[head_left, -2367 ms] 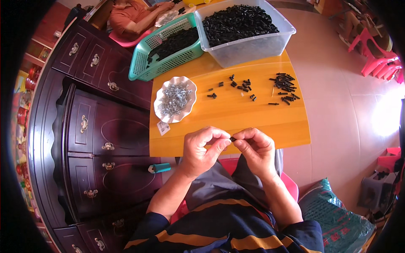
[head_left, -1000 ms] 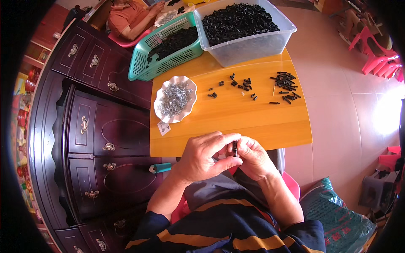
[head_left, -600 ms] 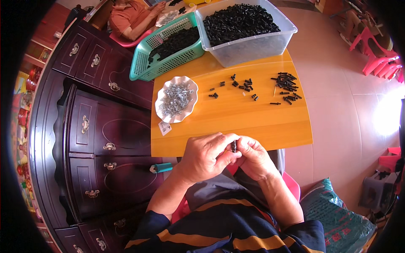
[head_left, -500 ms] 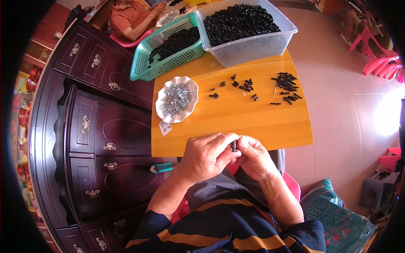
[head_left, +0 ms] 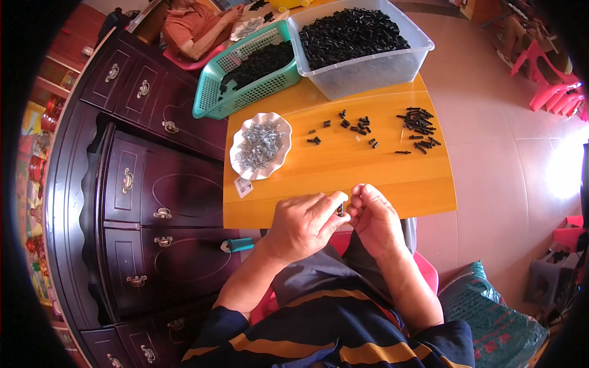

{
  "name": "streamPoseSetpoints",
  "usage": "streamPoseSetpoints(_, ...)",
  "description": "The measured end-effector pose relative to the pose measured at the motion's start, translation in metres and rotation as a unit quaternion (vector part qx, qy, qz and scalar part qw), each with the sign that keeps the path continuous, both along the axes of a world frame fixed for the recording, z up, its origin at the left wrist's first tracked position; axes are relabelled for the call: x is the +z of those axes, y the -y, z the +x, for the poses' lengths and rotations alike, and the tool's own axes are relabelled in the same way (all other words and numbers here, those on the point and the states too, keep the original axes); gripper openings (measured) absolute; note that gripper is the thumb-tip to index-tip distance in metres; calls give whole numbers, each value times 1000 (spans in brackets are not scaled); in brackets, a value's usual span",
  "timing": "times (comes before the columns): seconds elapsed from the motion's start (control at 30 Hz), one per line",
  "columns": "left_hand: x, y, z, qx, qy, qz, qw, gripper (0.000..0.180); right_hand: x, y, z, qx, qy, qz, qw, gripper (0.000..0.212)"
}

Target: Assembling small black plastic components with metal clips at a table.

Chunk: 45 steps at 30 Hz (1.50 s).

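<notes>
Over the table's near edge, my left hand (head_left: 305,226) pinches a small black plastic part (head_left: 340,210) between thumb and fingertips. Just to its right, my right hand (head_left: 375,222) is closed with fingers curled and thumb against them; whatever it may hold is hidden or too small to name. Beyond my hands, loose small black parts (head_left: 356,127) lie scattered on the wooden table (head_left: 294,199). A pile of longer black pieces (head_left: 418,126) sits at the right. On the left stands a white scalloped dish (head_left: 234,149) heaped with small shiny metal pieces (head_left: 261,146).
A green perforated basket (head_left: 248,93) and a clear plastic bin (head_left: 368,72), both holding black parts, stand at the far side. Dark wooden drawers (head_left: 184,196) flank the left. Another person (head_left: 196,30) sits at the far left. A green bag (head_left: 488,313) rests at the lower right.
My right hand has drawn slightly away from my left, its fingertips lifting off the black part. My left hand keeps its pinch in nearly the same place. The view shifted slightly.
</notes>
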State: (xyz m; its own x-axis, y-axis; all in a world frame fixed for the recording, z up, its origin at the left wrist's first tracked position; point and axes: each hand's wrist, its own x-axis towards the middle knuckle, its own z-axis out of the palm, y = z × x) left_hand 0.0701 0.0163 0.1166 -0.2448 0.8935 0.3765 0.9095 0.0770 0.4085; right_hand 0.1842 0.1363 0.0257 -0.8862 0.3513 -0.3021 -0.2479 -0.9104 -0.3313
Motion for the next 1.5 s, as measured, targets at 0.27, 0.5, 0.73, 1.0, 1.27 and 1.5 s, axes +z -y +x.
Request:
streamPoseSetpoints(0.27, -2, -4, -1, -7, -2, 33, 999, 32, -6, -10, 1, -136, 26, -45, 989, 19)
streamPoseSetpoints(0.5, 1, -9, -2, 5, -17, 41, 999, 35, -5, -9, 1, -90, 22, -71, 993, 20)
streamPoseSetpoints(0.73, -5, -7, -4, 8, -18, 25, 999, 33, -6, -8, -1, -64, 8, -68, 996, 20)
streamPoseSetpoints(1.0, -41, 8, -13, 17, 74, -46, 996, 31, -5, -8, 1, -69, 19, -67, 995, 20)
streamPoseSetpoints(1.27, -52, 12, -97, 72, 126, -221, 964, 16, -4, -11, 1, -53, 26, -67, 996, 19)
streamPoseSetpoints(1.5, 8, -29, -212, 225, -34, 64, 972, 58, -4, -10, 0, -29, 2, -75, 997, 18)
